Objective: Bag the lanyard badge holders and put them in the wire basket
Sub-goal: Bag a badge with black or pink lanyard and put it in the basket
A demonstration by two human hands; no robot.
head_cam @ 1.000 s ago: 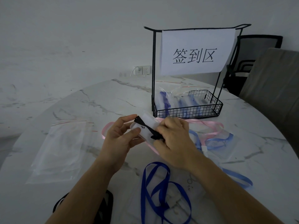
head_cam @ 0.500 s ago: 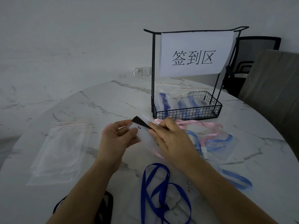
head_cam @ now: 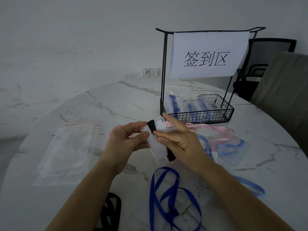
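Above the table's middle I hold a clear badge holder [head_cam: 158, 148] with a black lanyard [head_cam: 152, 127] wound across it. My left hand [head_cam: 124, 144] pinches its left edge between thumb and fingers. My right hand [head_cam: 180, 140] pinches the holder and the black strap from the right, index finger stretched up along the top. The black wire basket [head_cam: 200, 114] stands behind, to the right, with several bagged blue lanyards inside. A stack of clear zip bags [head_cam: 66, 152] lies flat at the left.
Pink [head_cam: 216, 130], light blue [head_cam: 223, 147] and dark blue [head_cam: 168, 194] lanyards with holders lie loose on the marble table [head_cam: 100, 105]. Another black lanyard [head_cam: 110, 212] sits at the near edge. A paper sign [head_cam: 206, 55] hangs on the basket's frame. Chairs [head_cam: 273, 67] stand at the right.
Both hands lifted the holder slightly and turned it. My right hand slid from covering the holder to its right side, so more of the clear sleeve and black strap now shows.
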